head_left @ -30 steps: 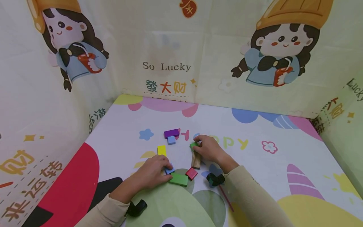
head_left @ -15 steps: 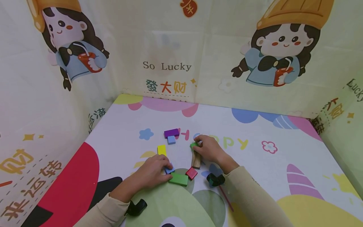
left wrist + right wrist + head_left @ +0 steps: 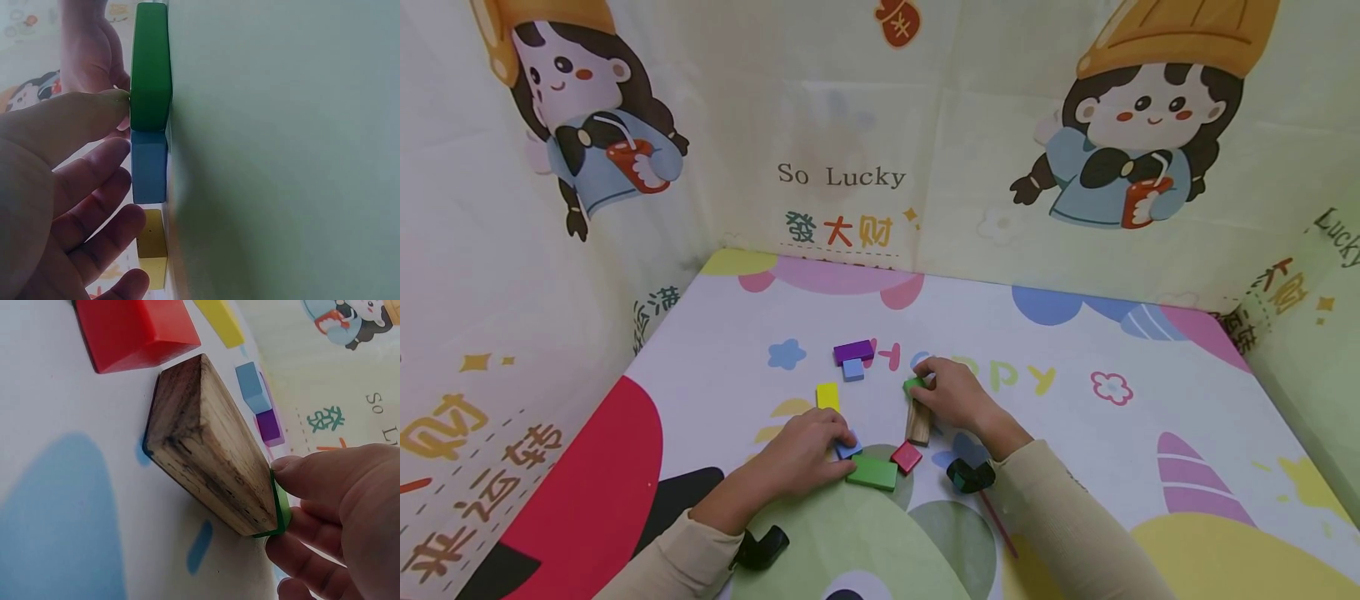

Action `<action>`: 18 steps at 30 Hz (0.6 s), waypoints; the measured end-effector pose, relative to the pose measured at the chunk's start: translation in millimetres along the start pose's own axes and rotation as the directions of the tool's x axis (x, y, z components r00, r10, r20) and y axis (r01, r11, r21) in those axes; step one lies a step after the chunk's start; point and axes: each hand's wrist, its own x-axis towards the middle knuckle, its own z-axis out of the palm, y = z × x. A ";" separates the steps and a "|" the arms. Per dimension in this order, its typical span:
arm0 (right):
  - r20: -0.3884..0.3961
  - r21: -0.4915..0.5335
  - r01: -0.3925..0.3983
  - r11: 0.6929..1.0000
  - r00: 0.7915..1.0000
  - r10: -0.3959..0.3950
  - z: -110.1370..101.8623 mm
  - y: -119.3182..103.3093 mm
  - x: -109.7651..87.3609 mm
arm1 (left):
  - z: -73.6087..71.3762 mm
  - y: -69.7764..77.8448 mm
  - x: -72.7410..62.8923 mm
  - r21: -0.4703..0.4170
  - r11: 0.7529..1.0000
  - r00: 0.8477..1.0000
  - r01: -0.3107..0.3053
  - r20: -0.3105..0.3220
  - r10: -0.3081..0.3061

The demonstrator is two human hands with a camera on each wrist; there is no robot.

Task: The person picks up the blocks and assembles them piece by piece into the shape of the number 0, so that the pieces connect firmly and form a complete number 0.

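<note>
My left hand (image 3: 805, 450) rests over a small blue block (image 3: 848, 448) and a green rectangular block (image 3: 874, 473) lying end to end. In the left wrist view its thumb touches the green block and its extended fingertips lie along the blue block and a yellow block (image 3: 152, 244). My right hand (image 3: 955, 393) pinches a small green block (image 3: 282, 509) between thumb and fingers. This block sits at the far end of a wood-grain block (image 3: 212, 450) and is partly hidden by the fingers. A red block (image 3: 907, 457) lies between the wooden block and the larger green one.
Farther back, a purple block (image 3: 853, 353) lies behind another small blue block (image 3: 853, 370). Both wrists carry black camera mounts, the left mount (image 3: 763, 550) and the right mount (image 3: 971, 475). Printed cloth walls (image 3: 955, 167) enclose the back and sides of the patterned table (image 3: 1075, 433).
</note>
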 end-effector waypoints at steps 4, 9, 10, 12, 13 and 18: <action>0.003 0.001 -0.009 1.000 1.000 0.009 1.0 0.4 0.6 | 1.1 -0.8 0.2 0.000 1.000 1.000 0.004 0.001 -0.004; 0.002 0.002 -0.015 1.000 1.000 0.015 2.1 1.2 1.1 | 1.3 -0.4 0.3 -0.009 1.000 1.000 0.016 0.007 -0.016; 0.000 0.000 -0.013 1.000 1.000 0.013 2.2 1.4 1.1 | 1.4 -0.2 0.3 -0.010 1.000 1.000 0.019 0.007 -0.019; -0.003 -0.001 -0.012 1.000 1.000 0.012 2.5 1.3 1.0 | 1.2 0.1 0.2 -0.012 1.000 1.000 0.022 0.008 -0.022; -0.003 -0.002 -0.012 1.000 1.000 0.012 2.5 1.2 0.9 | 1.2 0.2 0.2 -0.013 1.000 1.000 0.022 0.008 -0.022; -0.007 0.004 -0.016 1.000 1.000 0.016 2.5 0.7 -0.2 | 1.6 -1.0 -0.3 -0.006 1.000 1.000 0.007 -0.004 -0.007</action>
